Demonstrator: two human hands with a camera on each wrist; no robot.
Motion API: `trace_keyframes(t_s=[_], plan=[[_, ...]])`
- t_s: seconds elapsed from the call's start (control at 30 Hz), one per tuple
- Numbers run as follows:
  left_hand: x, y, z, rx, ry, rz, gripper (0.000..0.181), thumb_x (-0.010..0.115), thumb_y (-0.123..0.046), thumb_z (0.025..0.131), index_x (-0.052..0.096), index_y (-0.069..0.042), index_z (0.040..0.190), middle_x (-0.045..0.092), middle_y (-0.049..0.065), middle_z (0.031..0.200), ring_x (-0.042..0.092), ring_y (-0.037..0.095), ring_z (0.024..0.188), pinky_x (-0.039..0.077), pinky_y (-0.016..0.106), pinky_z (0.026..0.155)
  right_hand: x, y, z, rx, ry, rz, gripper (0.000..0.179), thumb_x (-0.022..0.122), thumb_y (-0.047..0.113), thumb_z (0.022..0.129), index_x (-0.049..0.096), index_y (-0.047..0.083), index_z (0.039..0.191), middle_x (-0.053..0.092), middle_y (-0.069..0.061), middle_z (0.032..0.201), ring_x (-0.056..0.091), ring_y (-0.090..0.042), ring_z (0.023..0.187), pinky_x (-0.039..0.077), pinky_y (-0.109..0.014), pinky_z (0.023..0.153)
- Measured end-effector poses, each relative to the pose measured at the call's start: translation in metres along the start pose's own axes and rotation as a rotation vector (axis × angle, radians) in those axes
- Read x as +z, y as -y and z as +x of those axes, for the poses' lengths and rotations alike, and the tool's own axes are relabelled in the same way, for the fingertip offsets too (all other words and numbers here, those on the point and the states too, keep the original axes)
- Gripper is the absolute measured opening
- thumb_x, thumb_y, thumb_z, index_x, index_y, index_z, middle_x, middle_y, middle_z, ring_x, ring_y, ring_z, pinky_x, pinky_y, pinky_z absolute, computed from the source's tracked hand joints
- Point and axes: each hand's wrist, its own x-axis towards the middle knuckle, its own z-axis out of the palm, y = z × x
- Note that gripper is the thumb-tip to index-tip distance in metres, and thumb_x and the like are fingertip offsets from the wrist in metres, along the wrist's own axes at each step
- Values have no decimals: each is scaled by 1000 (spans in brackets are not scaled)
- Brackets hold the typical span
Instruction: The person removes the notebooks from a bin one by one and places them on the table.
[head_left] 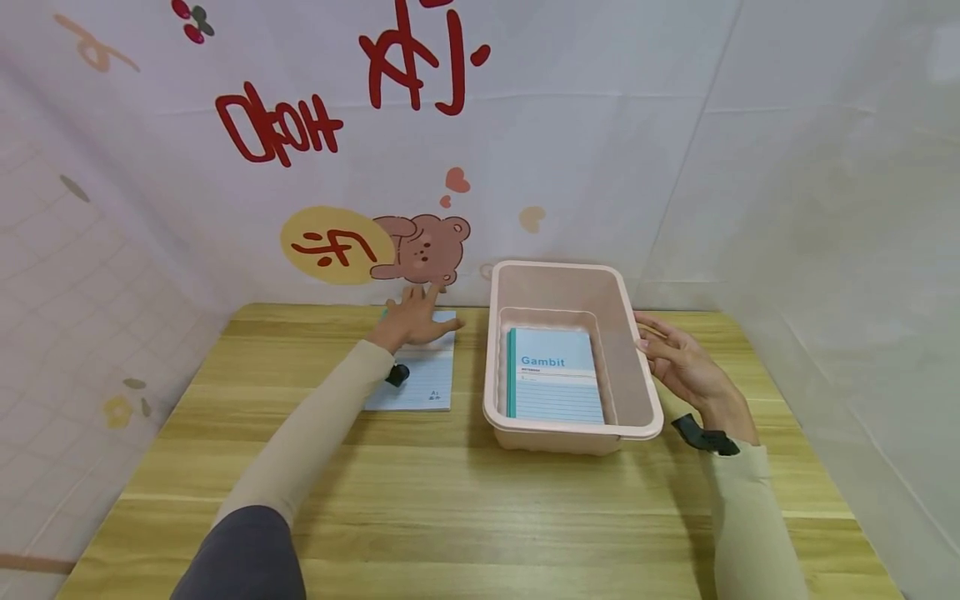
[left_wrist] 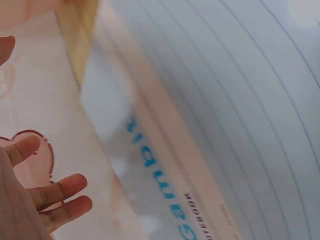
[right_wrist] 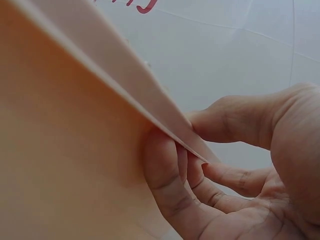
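Observation:
A pale pink plastic bin (head_left: 555, 436) stands on the table, its rim pinched at the right side between the thumb and curled fingers of my right hand (head_left: 693, 367). Close up in the right wrist view, that hand (right_wrist: 220, 185) grips the bin's edge (right_wrist: 100, 55). Inside the bin lie light blue Gambit notebooks (head_left: 558, 383) with teal spines. Left of the bin, my left hand (head_left: 416, 319) is over another blue notebook (head_left: 431, 379) with its fingers spread. The left wrist view shows this notebook's lined cover (left_wrist: 210, 90) beside the outstretched fingers (left_wrist: 62, 192); contact cannot be told.
A wood-grain table (head_left: 420, 517) carries the bin and the notebook. Behind it hangs a white printed curtain (head_left: 585, 142) with a bear, hearts and red writing, close to the table's back edge. More pale sheeting (head_left: 847, 275) borders the right side.

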Motion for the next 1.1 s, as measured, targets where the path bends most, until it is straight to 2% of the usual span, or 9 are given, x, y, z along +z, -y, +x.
trace_keyframes(t_s=[0.2,0.53,0.7,0.93,1.1], plan=[[-8,-6,-5,3,-34,-8,92,46,-79,91,19,-27,163,15,19,171,13,44,157,15,81,113,0,-1,1,-3,4,5,53,34,-6,107,18,-5,158,61,-10,137,67,-16,116,58,-27,90],[-33,-23,-18,-8,-83,-45,90,42,-77,94,21,-24,164,18,18,170,6,42,159,6,81,115,2,0,6,23,-7,-3,53,35,-4,108,16,-3,158,59,-11,141,66,-16,117,58,-27,90],[-46,-35,-22,0,-127,-43,84,41,-76,95,23,-28,162,24,15,167,10,38,159,11,80,115,1,3,8,23,0,1,54,34,-5,108,14,-5,158,59,-10,140,67,-16,117,58,-27,90],[-59,-56,-27,40,-161,-107,82,47,-72,95,25,-30,162,25,12,167,11,37,157,16,80,114,-1,5,8,17,10,26,51,33,-6,107,20,-3,157,61,-10,138,67,-17,116,58,-27,90],[-64,-73,-30,67,-174,-102,81,45,-72,95,25,-30,162,28,14,164,11,40,156,17,73,118,-2,5,8,20,10,30,51,33,-6,107,20,-2,157,61,-10,139,67,-17,116,58,-27,91]])
